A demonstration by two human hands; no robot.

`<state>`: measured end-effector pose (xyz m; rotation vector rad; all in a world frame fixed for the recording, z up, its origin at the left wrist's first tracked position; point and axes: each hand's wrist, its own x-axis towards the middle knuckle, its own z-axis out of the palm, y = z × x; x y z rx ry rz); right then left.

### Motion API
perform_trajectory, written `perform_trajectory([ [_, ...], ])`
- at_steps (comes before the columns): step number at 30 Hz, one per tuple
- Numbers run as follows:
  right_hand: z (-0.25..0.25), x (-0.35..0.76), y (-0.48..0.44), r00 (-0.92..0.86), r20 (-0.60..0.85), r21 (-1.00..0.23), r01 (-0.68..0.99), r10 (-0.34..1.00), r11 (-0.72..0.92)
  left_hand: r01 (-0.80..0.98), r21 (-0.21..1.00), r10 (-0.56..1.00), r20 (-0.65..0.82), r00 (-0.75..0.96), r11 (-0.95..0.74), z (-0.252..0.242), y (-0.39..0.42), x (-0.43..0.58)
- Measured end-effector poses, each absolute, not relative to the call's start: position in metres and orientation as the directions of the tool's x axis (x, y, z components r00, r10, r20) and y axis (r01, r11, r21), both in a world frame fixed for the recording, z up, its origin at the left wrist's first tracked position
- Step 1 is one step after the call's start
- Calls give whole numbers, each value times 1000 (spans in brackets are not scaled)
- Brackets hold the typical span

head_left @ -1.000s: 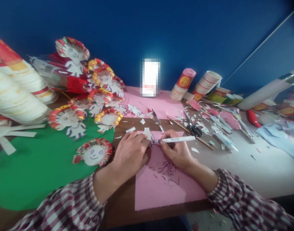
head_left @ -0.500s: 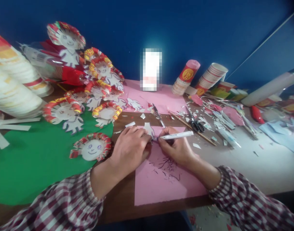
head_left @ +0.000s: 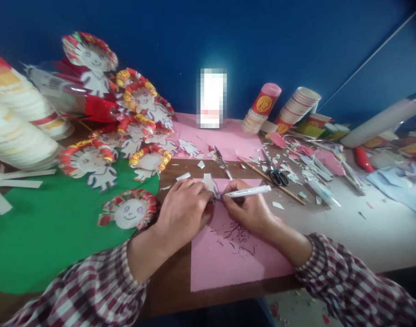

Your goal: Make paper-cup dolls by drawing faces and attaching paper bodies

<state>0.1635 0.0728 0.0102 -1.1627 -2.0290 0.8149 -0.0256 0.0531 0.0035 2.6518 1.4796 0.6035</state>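
Observation:
My right hand (head_left: 244,206) grips a white marker pen (head_left: 249,191), its tip against a small white paper cutout (head_left: 209,181). Over the cutout's lower left part lies my left hand (head_left: 185,204), fingers bent and pressing it down, so much of the cutout is hidden. Part of a dark outline shows along the cutout's right edge. Both hands rest on a pink sheet (head_left: 208,268) marked with dark pen strokes. To the left, a paper face with a curled red rim (head_left: 128,213) lies partly on a green sheet (head_left: 58,245).
Several paper dolls (head_left: 99,156) and stacked paper cups (head_left: 24,131) stand at left. Behind the hands lie a pen (head_left: 223,163), a brown stick (head_left: 262,175) and black-handled scissors (head_left: 278,176) among scraps. More cups (head_left: 298,109) and a blurred bright upright object (head_left: 212,97) stand by the blue wall.
The marker's rear end has shifted very slightly left and its tip stays at the cutout. The whole view has shifted a little; the left hand keeps its place.

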Motion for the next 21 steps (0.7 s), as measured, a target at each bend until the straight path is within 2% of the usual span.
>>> perform_trajectory([
  [21,13,164,72,-405,211,-791,463,890,399,814,223,835,281,473,-537,8,54,-25],
])
